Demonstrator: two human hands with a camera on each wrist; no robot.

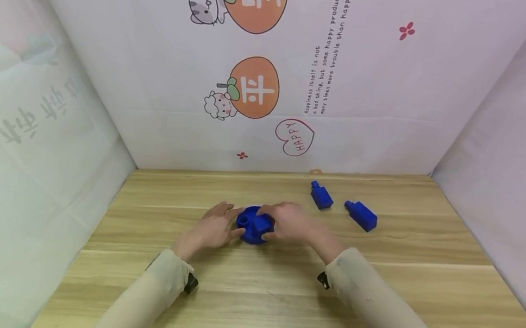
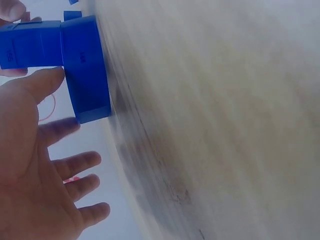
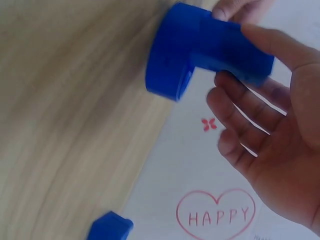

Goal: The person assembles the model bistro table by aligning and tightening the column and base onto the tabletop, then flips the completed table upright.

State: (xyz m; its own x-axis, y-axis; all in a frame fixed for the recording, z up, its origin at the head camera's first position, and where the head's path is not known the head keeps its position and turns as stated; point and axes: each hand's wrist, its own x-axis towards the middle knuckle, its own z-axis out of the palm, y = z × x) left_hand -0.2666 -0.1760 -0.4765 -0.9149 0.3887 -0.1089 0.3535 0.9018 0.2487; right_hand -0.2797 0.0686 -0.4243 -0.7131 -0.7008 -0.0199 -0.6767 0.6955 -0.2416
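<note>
- Right hand [image 1: 291,222]: thumb and fingers closed in on opposite sides of the block [image 1: 263,222], clamping it near its upper part; in the right wrist view the remaining fingers lie curved beside it.
- Left hand [image 1: 212,229]: thumb and index finger lightly pinch the rim of the base [image 1: 250,238], with the other fingers spread apart, as the left wrist view shows.
- Block: blue, square-sided, standing upright on top of the base and touching it; whether its lower end is seated in a socket cannot be told.
- Base: blue and round, on the table [image 1: 268,318] between the two hands, with a raised ring [image 1: 243,220] inside its left part, next to the block.
- Beyond the right hand, toward the back wall, two more blue pieces lie on their sides, apart from each other: the left piece [image 1: 322,196], its neck toward the wall, and the right piece [image 1: 361,216], its neck pointing left.
- Both forearms wear pale sleeves [image 1: 390,305], and a black strap [image 1: 191,283] shows at each cuff.
- Table: light wood grain.
- Back wall [image 1: 374,101]: white sheet printed with orange fruits, small animals, lettering and a red heart [image 1: 294,137] reading HAPPY.
</note>
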